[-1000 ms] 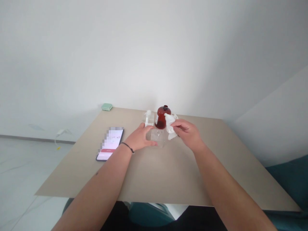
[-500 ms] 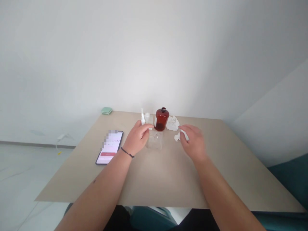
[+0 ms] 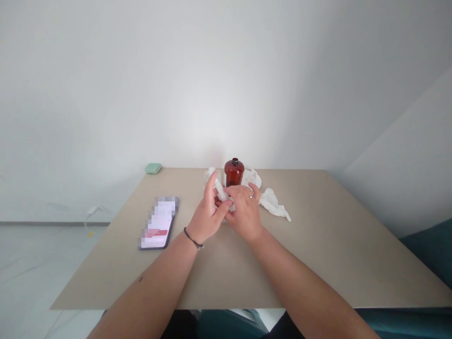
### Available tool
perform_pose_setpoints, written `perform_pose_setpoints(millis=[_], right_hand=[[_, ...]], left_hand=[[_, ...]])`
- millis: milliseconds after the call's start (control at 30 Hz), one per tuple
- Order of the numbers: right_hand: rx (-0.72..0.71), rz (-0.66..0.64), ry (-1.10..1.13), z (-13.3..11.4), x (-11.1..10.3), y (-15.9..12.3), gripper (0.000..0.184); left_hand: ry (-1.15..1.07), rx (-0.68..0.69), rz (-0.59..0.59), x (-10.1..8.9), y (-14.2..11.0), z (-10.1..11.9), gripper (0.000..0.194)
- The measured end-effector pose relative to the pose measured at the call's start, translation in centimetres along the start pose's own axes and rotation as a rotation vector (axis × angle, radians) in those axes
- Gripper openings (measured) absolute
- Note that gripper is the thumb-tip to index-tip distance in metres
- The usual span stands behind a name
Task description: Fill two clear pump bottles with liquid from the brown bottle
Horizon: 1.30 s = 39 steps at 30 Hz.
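Two hands closed narrow: left hand (image 3: 207, 213), right hand (image 3: 245, 212) pinch white nozzle (image 3: 221, 189); I fear slip knocking brown bottle (image 3: 234, 173) just beyond.

We record a bright, flat exposure. The light is soft and diffuse; its source lies outside the frame and we cannot place it. The white wall (image 3: 219, 94) is brightest just above the amber glass bottle (image 3: 233, 173) and falls off to grey toward the upper corners. Shadows on the table (image 3: 318, 263) are faint and soft-edged, and we note no hard glare. The wide lens bends and stretches the frame edges. Overall focus is even but slightly soft, and the phone screen (image 3: 157, 222) is obscured by mosaic blocks.
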State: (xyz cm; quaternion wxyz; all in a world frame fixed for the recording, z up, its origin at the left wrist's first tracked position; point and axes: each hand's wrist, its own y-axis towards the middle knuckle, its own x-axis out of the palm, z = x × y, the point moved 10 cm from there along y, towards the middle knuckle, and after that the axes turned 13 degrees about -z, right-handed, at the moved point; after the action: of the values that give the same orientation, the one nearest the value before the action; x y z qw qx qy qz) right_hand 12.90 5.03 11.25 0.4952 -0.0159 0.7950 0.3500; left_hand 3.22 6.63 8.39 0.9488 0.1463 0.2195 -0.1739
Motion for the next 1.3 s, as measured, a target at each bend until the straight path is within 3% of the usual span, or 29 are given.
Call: perform_pose_setpoints(millis=[100,200,267,333,400,467,600,700,900,1167,1300], right_hand=[[-0.002,0.018,-0.007,-0.1,-0.3,0.0,0.025],[0.002,0.101,0.011,0.3,-2.4,0.0,0.024],[0.034,0.170,0.035,1.2,-4.9,0.1,0.021],[0.082,0.209,0.046,2.1,-7.6,0.4,0.020],[0.143,0.105,0.051,3.0,-8.9,1.4,0.019],[0.178,-0.048,0.070,3.2,-9.1,2.6,0.019],[0.141,-0.311,0.059,2.0,-6.7,4.1,0.021],[0.103,-0.440,-0.002,1.1,-4.1,4.5,0.021],[0.071,-0.568,-0.137,0.4,-1.6,5.2,0.020],[0.028,-0.874,-0.307,-0.2,1.6,5.1,0.017],[0.025,-0.907,-0.378,-0.1,2.7,5.4,0.015]], left_hand=[[-0.030,0.018,-0.044,0.7,0.0,-0.2,0.085],[-0.034,0.182,-0.026,0.4,0.0,0.6,0.083],[0.014,0.316,0.058,-0.4,-0.3,1.0,0.077],[0.086,0.365,0.201,-1.5,-0.7,0.5,0.072],[0.125,0.339,0.265,-1.7,-0.6,-0.6,0.074],[0.145,0.258,0.238,-0.9,0.0,-2.0,0.082],[0.108,0.160,0.119,1.0,1.1,-3.4,0.096],[0.057,0.101,0.082,1.6,1.6,-4.0,0.100],[0.005,0.068,0.056,1.7,1.7,-3.8,0.100],[0.030,0.080,0.087,1.5,1.8,-3.6,0.101],[0.006,0.096,0.083,1.6,1.8,-3.7,0.101]])
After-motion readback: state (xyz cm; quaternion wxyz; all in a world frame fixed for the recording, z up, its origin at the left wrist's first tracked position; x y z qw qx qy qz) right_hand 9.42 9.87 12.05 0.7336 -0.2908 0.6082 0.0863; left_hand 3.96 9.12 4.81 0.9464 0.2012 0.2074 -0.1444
